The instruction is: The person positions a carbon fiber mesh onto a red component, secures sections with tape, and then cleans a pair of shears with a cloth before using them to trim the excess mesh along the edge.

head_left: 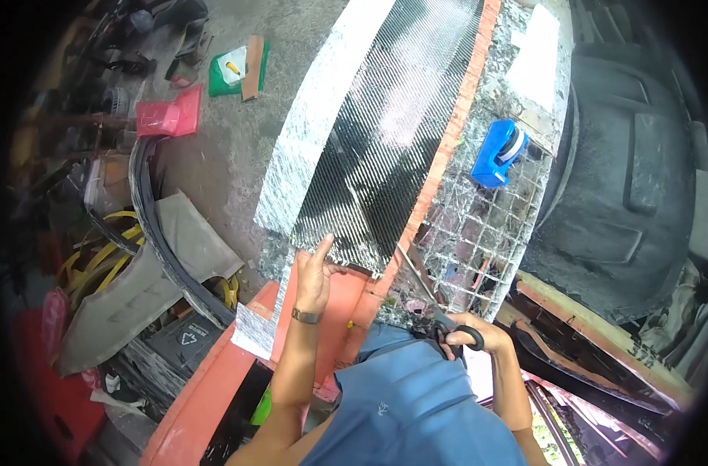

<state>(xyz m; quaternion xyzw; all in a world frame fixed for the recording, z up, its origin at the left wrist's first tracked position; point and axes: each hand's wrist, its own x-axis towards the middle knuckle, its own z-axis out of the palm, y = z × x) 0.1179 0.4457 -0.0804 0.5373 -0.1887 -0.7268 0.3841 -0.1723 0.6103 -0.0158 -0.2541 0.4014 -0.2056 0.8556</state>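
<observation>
A long sheet of glossy black woven cloth [369,171], looking like carbon fibre, stretches away from me with a cut near edge. My left hand [313,281] grips that edge at its left corner, the thumb laid on top and the other fingers partly hidden beneath. In my right hand [478,335] are black-handled scissors [435,304], my fingers through the loops. Their long metal blades point away and left, the tips close to the cloth's near right corner. How far the blades are apart is hard to see.
White sheeting [296,155] borders the cloth on the left, an orange-red strip [445,155] on the right. A blue tape dispenser [497,155] stands on the metal grid [478,233]. Left on the floor lie pink [170,115] and green packets [223,81]. A large black moulded panel [622,179] stands at right.
</observation>
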